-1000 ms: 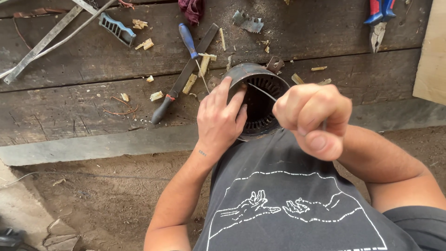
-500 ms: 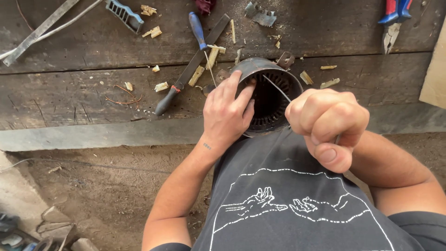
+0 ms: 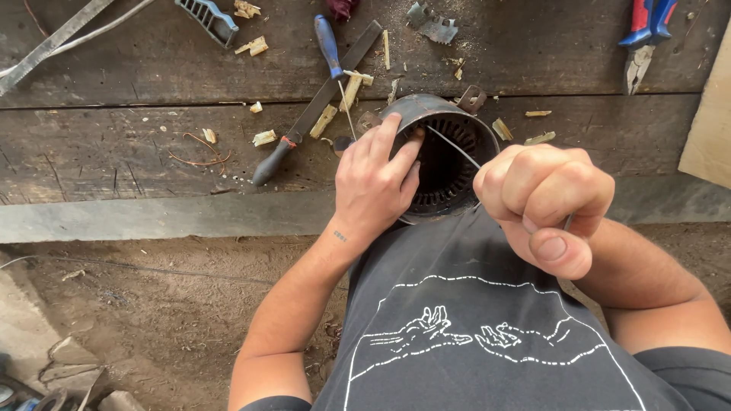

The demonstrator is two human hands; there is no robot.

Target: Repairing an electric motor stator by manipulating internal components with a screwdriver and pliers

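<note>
Two hands are engaged on one slotted metal cylinder (image 3: pixel 438 156), lying at the wooden bench (image 3: pixel 152 144) edge. It is steadied by the left hand (image 3: pixel 373 186), fingers curled over the rim. A thin rod (image 3: pixel 454 147), reaching into the bore, is gripped in the right hand (image 3: pixel 544 202), fisted tight for leverage.

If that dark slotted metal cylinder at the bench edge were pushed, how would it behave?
The cylinder looks like thick metal, so it is probably heavy for its size and rigid. It lies on its side at the bench edge, so it might roll or drop off; the left hand grips its rim.
</note>
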